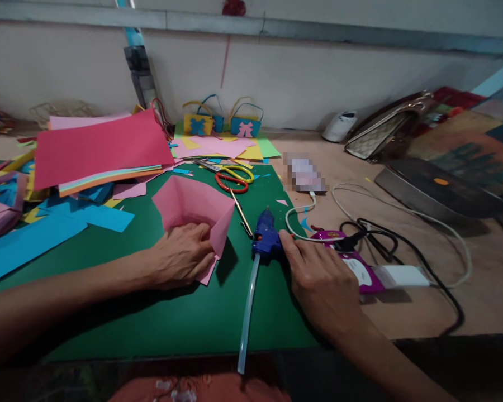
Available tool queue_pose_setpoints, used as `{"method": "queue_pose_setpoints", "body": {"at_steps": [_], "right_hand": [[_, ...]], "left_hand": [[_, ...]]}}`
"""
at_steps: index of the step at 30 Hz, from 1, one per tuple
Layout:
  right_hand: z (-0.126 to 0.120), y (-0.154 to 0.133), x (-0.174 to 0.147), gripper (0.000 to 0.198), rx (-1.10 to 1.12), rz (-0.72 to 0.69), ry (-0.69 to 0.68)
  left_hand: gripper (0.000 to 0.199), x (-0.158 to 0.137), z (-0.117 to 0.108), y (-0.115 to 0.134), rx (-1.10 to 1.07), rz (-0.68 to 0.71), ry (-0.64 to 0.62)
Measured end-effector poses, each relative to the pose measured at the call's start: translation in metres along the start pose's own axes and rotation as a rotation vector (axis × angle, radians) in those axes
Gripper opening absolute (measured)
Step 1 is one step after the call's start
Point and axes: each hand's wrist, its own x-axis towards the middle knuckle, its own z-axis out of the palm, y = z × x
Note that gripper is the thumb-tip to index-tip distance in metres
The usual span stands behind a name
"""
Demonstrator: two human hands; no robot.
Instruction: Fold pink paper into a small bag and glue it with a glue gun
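Note:
A pink folded paper piece [195, 201], open at the top like a small bag, stands on the green mat. My left hand [184, 254] is closed on its near side, the fingers curled and partly hidden in the fold. To its right is a blue hot glue gun [266, 234], nozzle pointing away, with a long clear glue stick [248, 318] coming out of its back toward me. My right hand [318, 273] is closed around the gun's handle, which it mostly hides. A gold pen [241, 212] lies between the paper and the gun.
Scissors with red and yellow handles [235, 177] lie beyond the paper. Coloured sheets [100, 145] and blue strips [33, 245] are piled left. Small paper bags [245, 125] stand at the back. On the right are a phone [305, 173], cables and a purple power strip [366, 276].

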Motion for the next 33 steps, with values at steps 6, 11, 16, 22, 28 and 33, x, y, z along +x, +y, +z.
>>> {"method": "queue_pose_setpoints", "body": {"at_steps": [6,11,16,22,28,33], "right_hand": [[0.004,0.001,-0.002,0.036,0.034,0.000,0.056],[0.005,0.001,-0.001,0.036,0.028,0.005,0.074],[0.006,0.001,-0.002,0.037,0.044,0.002,0.076],[0.008,0.001,-0.003,0.035,0.029,-0.012,0.095],[0.008,0.001,-0.002,0.035,0.035,-0.016,0.098],[0.009,0.001,-0.003,0.035,0.033,-0.013,0.113]], "left_hand": [[0.038,-0.004,-0.001,-0.001,-0.029,0.015,-0.034],[0.030,-0.015,-0.006,-0.001,-0.120,-0.018,-0.048],[0.029,-0.031,-0.001,-0.005,-0.177,0.020,0.020],[0.025,-0.050,0.008,-0.009,-0.185,0.091,0.112],[0.022,-0.053,0.012,-0.010,-0.213,0.085,0.172],[0.024,-0.047,0.013,-0.012,-0.206,0.075,0.195]]}}
